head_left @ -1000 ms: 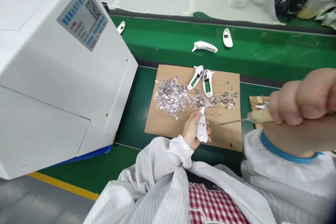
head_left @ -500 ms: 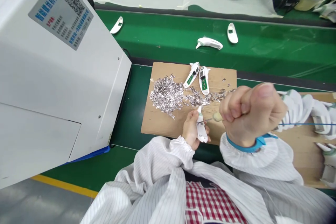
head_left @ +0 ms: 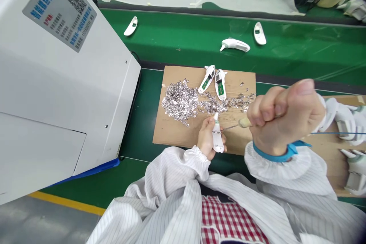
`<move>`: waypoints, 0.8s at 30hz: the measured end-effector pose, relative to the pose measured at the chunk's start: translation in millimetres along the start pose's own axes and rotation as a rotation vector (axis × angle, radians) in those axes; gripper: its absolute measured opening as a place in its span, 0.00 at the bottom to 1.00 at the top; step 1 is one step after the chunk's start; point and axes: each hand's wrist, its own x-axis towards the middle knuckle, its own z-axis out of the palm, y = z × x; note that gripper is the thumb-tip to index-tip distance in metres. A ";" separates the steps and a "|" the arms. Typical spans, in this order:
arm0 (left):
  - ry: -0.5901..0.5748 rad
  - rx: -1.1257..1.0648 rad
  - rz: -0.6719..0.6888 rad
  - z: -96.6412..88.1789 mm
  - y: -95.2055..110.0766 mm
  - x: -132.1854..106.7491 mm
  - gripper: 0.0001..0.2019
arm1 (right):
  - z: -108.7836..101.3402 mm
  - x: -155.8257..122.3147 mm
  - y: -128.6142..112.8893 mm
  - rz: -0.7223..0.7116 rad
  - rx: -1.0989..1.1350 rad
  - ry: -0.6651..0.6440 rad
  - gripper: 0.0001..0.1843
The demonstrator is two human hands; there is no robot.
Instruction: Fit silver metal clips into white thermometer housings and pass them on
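My left hand (head_left: 206, 137) is closed around a white ear thermometer (head_left: 217, 142), its narrow tip pointing away from me. Small metal pieces show on the upward face of its body. In a raised fist, my right hand (head_left: 283, 112) grips a screwdriver (head_left: 244, 122) with a pale yellow handle and thin metal shaft. The shaft's end is close to the thermometer's right side; I cannot tell whether it touches. Beyond my left hand, two opened thermometer halves with green circuit boards (head_left: 220, 85) lie beside a heap of small metal clips (head_left: 180, 101).
Cardboard (head_left: 171, 135) lies under the clips. Behind it runs a green conveyor belt (head_left: 183, 34) carrying several white housing parts (head_left: 260, 33). A large white machine (head_left: 71, 95) stands at left. More white thermometers (head_left: 353, 122) are grouped at right. A blue wrist cord (head_left: 280, 156) circles my right wrist.
My right hand has moved right with the screwdriver, drawing its shaft back across the thermometer. The parts on the belt have shifted right. My left hand keeps its hold.
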 end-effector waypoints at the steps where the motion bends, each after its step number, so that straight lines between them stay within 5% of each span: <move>1: 0.000 0.003 0.001 0.1 0.2 0.2 0.08 | 0.1 -0.1 0.9 0.012 0.014 0.004 0.25; 14: 0.024 0.014 -0.016 2.0 3.4 -0.2 0.06 | 10.5 -12.3 4.1 -0.017 0.111 -0.087 0.25; 19: -0.033 0.124 0.055 5.0 10.7 -13.2 0.13 | -17.2 1.0 -9.3 -0.009 0.065 -0.009 0.24; 21: -0.050 0.189 0.230 15.8 12.9 -20.3 0.17 | -38.9 5.1 -15.8 0.099 -0.133 -0.035 0.19; 24: -0.119 0.313 0.495 47.8 11.9 -21.9 0.20 | -71.3 -1.3 -19.0 0.513 -0.445 -0.339 0.10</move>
